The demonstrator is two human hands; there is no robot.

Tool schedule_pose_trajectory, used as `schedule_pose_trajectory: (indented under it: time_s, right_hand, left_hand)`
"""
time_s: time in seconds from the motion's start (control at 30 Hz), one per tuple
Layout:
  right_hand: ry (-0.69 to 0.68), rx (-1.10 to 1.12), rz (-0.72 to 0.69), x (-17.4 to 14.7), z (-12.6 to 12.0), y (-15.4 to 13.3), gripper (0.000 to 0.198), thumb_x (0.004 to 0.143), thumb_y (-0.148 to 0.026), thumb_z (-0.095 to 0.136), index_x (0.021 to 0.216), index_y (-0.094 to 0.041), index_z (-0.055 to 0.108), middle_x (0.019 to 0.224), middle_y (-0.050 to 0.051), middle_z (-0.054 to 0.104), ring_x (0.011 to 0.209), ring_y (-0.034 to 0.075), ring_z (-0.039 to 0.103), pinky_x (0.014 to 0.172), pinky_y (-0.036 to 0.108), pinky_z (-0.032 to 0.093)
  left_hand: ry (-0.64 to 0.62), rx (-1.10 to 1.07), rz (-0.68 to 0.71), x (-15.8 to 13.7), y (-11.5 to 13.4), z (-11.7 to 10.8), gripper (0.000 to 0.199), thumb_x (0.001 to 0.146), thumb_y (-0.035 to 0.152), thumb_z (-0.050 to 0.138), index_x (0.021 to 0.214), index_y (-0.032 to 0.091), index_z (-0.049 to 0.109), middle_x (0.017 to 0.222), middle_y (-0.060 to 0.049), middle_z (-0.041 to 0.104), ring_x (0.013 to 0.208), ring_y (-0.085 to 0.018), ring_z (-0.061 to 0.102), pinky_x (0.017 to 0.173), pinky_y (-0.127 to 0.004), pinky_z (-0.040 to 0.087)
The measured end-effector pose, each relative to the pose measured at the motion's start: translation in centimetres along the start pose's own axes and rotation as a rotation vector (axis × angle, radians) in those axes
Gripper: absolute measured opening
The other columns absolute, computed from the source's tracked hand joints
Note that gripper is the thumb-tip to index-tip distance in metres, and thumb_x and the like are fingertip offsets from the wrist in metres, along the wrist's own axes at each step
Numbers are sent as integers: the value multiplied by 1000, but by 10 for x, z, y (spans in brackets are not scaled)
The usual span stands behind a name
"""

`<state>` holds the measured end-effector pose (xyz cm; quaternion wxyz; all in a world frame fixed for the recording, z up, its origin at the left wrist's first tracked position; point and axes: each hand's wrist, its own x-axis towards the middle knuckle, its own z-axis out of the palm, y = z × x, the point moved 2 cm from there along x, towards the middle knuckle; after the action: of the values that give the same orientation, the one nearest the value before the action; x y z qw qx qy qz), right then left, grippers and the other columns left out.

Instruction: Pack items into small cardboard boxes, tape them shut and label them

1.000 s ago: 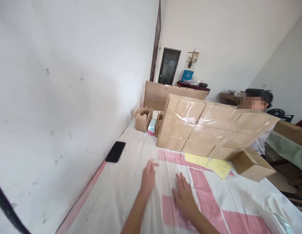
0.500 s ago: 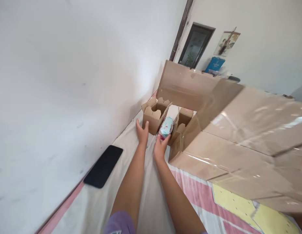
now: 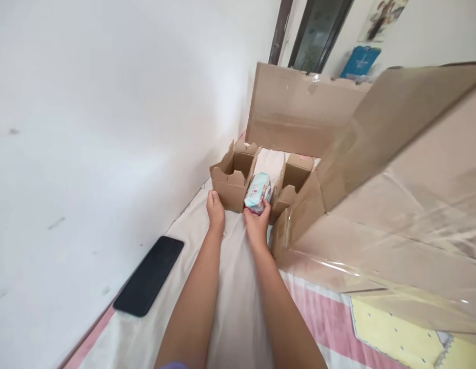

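My right hand holds a soft light-blue pack with pinkish printed sides, its thumb and fingers at the near end. The pack's exact kind is unclear. It lies between two open cardboard boxes. At the near left corner of the left small box, my left hand is closed against the cardboard, some fingers hidden. This box stands upright with its cut flaps raised. The right small box is also open at the top, partly covered by a large cardboard panel.
A large taped cardboard panel fills the right side, and another cardboard wall stands behind the boxes. A black phone lies by the white wall. Patterned cloth covers the surface. Farther back is a blue bag.
My left hand has closed in from beside the left box onto its corner. The left box has turned slightly. My right hand stays on the pack, which is tilted differently. The view has shifted.
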<state>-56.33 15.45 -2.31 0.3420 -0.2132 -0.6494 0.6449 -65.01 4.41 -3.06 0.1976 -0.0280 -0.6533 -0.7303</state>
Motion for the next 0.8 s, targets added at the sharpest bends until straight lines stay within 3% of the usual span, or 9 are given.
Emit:
schedule_pose_trajectory:
  time_s: [0.07, 0.17, 0.23, 0.33, 0.43, 0.57, 0.67, 0.8]
  right_hand:
    - [3, -11, 19, 3, -2, -4, 92, 70, -33, 73, 152, -18, 34, 140, 17, 56, 116, 23, 63, 95, 37, 56]
    - [66, -154, 16, 3, -7, -10, 106, 66, -38, 77, 156, -15, 28, 152, 21, 45, 136, 29, 51, 111, 43, 45]
    - [59, -265, 33, 2, -8, -13, 104, 66, -44, 76, 155, -12, 33, 155, 23, 40, 141, 32, 46, 117, 43, 39]
    - [-5, -354, 31, 0, -7, -16, 91, 71, -50, 72, 148, -9, 47, 152, 23, 42, 137, 34, 50, 117, 42, 38]
    - [-20, -362, 49, -1, -6, -17, 86, 77, -54, 68, 149, -11, 49, 154, 21, 45, 140, 36, 46, 115, 47, 38]
    - [-24, -327, 130, -2, -5, -11, 85, 81, -58, 64, 154, -19, 45, 156, 15, 47, 144, 35, 41, 113, 51, 39]
    - [-12, -271, 106, 0, -6, -5, 84, 81, -58, 64, 156, -24, 43, 157, 11, 48, 143, 32, 43, 114, 49, 38]
    - [58, -106, 25, 7, -8, 1, 81, 81, -58, 61, 150, -17, 51, 146, 14, 60, 135, 30, 55, 110, 41, 44]
  left_hand:
    - [34, -6, -5, -2, 4, 0, 50, 98, 68, 35, 77, 24, 43, 74, 2, 46, 73, -16, 47, 71, -28, 43]
    - [107, 6, -22, 0, 4, -3, 47, 98, 63, 33, 75, 24, 43, 74, 2, 46, 74, -16, 47, 73, -29, 44]
    - [176, 26, -44, 4, 1, -8, 47, 99, 60, 28, 78, 23, 48, 79, -1, 53, 80, -18, 52, 79, -32, 46]
    - [245, 84, -58, 11, -6, -13, 51, 99, 61, 25, 84, 22, 55, 92, -8, 61, 97, -23, 57, 92, -38, 46]
    - [176, 141, -36, 12, -9, -14, 56, 99, 65, 25, 86, 22, 58, 98, -11, 65, 104, -25, 58, 96, -38, 46]
    - [27, 185, -22, 7, -4, -12, 57, 98, 68, 28, 86, 22, 59, 88, -7, 66, 88, -22, 61, 85, -35, 50]
    - [9, 219, -12, 3, 4, -11, 54, 98, 67, 30, 80, 23, 56, 80, -4, 63, 82, -21, 60, 82, -34, 51]
    - [48, 267, 17, -1, 15, -9, 46, 98, 58, 31, 79, 24, 55, 78, -4, 64, 80, -23, 63, 79, -35, 53]
